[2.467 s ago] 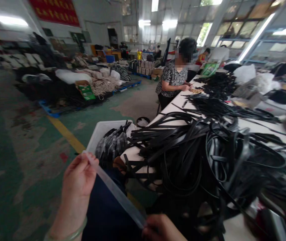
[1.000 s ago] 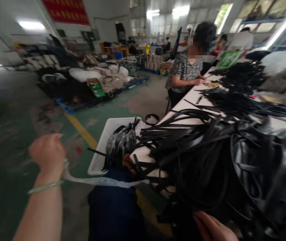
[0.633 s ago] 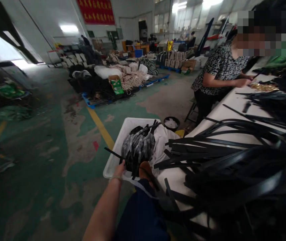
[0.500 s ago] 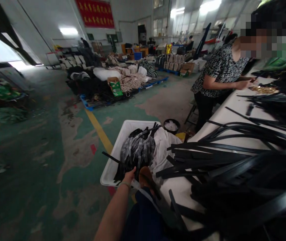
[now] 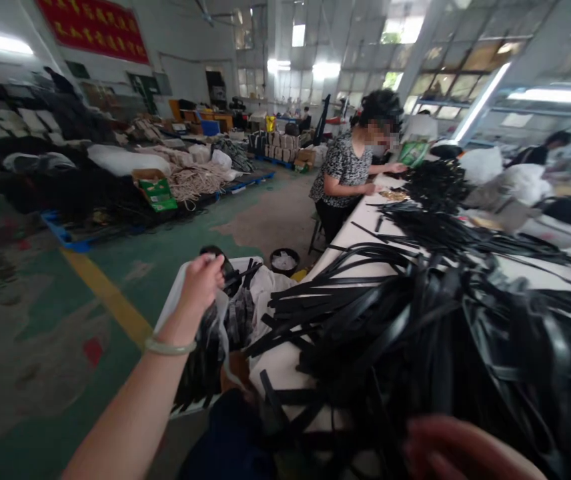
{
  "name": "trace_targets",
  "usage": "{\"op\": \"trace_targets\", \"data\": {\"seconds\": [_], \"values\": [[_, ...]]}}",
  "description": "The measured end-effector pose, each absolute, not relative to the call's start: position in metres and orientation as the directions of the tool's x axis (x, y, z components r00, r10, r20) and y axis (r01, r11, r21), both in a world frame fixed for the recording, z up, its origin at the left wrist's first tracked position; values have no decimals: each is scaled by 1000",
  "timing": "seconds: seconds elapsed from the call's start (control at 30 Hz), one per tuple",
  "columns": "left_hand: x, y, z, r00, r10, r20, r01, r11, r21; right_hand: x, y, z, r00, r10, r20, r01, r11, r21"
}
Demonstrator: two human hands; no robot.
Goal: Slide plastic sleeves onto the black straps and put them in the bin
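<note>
My left hand [image 5: 204,280] is closed on a black strap [image 5: 219,261], raised over the white bin [image 5: 171,293]; a pale translucent strip [image 5: 223,327] hangs below it. The bin holds bundled black straps [image 5: 238,308] beside a white cloth [image 5: 261,293]. At the bottom right, my right hand [image 5: 445,445] is blurred over the pile of black straps [image 5: 415,347] on the pale table [image 5: 290,363]; its fingers are smeared, and whether it holds anything is unclear.
Beyond the table's far end, a person [image 5: 348,177] in a patterned top handles small gold pieces [image 5: 394,195]. A black basin [image 5: 284,261] stands on the floor near the bin. Blue pallets [image 5: 68,241] with heaped goods lie at the left.
My left hand has risen from the bin's near edge with a black strap and pale strip. My right hand has come into view. The view has turned right.
</note>
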State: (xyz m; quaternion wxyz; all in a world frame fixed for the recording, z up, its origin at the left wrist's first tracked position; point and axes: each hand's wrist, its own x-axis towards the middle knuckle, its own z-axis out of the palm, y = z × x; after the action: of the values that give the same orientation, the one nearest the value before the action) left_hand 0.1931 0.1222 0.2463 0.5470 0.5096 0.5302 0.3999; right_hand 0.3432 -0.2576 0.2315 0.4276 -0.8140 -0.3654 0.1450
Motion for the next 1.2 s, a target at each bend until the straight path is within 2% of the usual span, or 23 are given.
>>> {"op": "trace_targets", "data": {"seconds": [0.03,0.07,0.13,0.23,0.33,0.4,0.47,0.57,0.63,0.7,0.77,0.93,1.03,1.2], "values": [[209,111,281,233,966,-113,30,109,994,349,-255,242,669,734,116,468,-294,-833],[224,93,315,436,900,1,-127,60,990,355,-250,251,637,751,173,463,-193,-865],[252,46,376,706,685,183,-310,66,949,369,-234,269,561,760,327,436,65,-897],[292,-35,430,897,379,228,-319,197,927,384,-222,284,512,710,483,426,278,-861],[335,-95,431,973,147,178,-218,331,918,386,-245,281,576,677,458,429,226,-875],[364,-118,410,993,12,115,-110,383,917,382,-277,269,668,670,324,397,47,-917],[388,-130,379,998,-57,17,5,353,936,374,-314,254,704,701,112,264,-112,-958],[402,-141,329,985,24,-171,162,224,961,363,-359,232,629,750,-206,-133,-157,-979],[392,-148,303,964,90,-249,227,199,953,358,-380,220,609,729,-312,-401,-57,-914],[368,-157,287,955,115,-274,245,215,945,356,-393,210,638,689,-345,-521,55,-852],[337,-168,278,950,139,-280,247,216,945,355,-402,205,661,674,-331,-529,105,-842],[268,-200,267,910,302,-285,246,161,956,356,-413,213,618,766,-175,-494,206,-845],[245,-217,261,855,385,-348,274,234,933,361,-405,229,691,719,-79,-420,310,-853],[228,-228,261,821,413,-395,301,275,913,366,-376,250,722,691,-7,-260,263,-929]]}}
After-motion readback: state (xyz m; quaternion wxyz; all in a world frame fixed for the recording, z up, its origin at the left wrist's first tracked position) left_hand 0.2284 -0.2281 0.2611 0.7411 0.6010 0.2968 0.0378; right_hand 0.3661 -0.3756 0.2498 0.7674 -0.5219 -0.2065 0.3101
